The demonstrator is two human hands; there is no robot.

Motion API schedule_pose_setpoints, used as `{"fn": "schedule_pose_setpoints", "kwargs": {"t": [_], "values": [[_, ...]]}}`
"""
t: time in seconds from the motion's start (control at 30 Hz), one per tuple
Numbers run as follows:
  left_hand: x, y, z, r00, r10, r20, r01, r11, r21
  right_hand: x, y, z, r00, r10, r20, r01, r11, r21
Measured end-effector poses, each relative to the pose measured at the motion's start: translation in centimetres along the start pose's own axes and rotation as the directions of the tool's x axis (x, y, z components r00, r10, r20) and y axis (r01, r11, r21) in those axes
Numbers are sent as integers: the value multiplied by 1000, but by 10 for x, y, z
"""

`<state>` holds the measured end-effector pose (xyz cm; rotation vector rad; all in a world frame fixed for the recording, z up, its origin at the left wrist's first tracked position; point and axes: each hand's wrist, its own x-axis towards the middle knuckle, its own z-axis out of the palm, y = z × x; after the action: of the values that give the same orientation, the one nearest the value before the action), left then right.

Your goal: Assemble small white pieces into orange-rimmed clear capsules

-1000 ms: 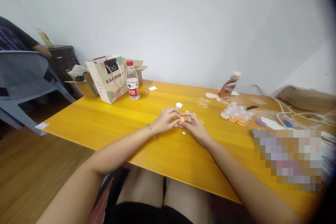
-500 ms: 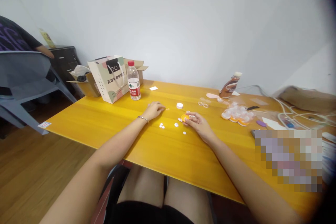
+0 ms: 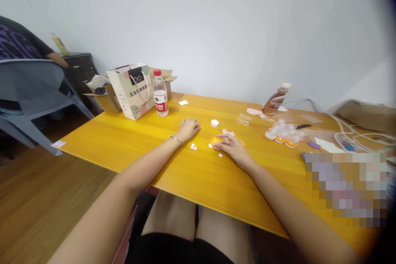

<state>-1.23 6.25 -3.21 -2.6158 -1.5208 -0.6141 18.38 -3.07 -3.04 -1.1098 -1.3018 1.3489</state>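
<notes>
My right hand (image 3: 234, 151) pinches an orange disc (image 3: 214, 140) between thumb and fingers, low over the table. Beside the disc is a small white dot (image 3: 210, 145), and another white dot (image 3: 220, 155) lies nearer me. Beyond the hand are white cut-out pieces (image 3: 228, 132); an orange piece (image 3: 241, 142) shows partly behind its knuckles. My left hand (image 3: 188, 129), a bracelet on its wrist, rests on the tabletop with fingers curled together. Whatever its fingertips hold is hidden. Several white dots (image 3: 193, 147) sit near it, and a round white container (image 3: 214, 123) stands farther back.
On the yellow table (image 3: 130, 140), a paper bag (image 3: 133, 95), cardboard box (image 3: 110, 99) and water bottle (image 3: 161, 97) stand at back left. At right are a brown bottle (image 3: 275, 100), wrapped pieces (image 3: 284, 133) and white cables (image 3: 343, 132). A person sits left in a grey chair (image 3: 31, 82).
My left hand has moved slightly right, its fingers more curled over the small bits there. My right hand has brought the orange disc a little left, close to a white dot. The view has shifted slightly.
</notes>
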Motion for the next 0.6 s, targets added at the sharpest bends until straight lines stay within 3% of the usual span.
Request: {"fn": "schedule_pose_setpoints", "kwargs": {"t": [0.13, 0.27, 0.4, 0.6], "values": [[2, 5, 2, 998, 64, -23, -61, 990, 128, 0, -1, 0, 1000, 11, 8, -11, 1000, 17], [1, 5, 3, 992, 119, -34, -109, 973, 202, 2, -3, -8, 997, -34, -66, 37, 998, 47], [0, 2, 1, 997, 40, -68, -28, 985, 173, 3, -3, -12, 993, -37, -110, 44, 997, 68], [-5, 4, -5, 996, -28, -88, 32, 999, 44, -1, -2, -6, 1000, 12, -10, -11, 1000, 21]]}}
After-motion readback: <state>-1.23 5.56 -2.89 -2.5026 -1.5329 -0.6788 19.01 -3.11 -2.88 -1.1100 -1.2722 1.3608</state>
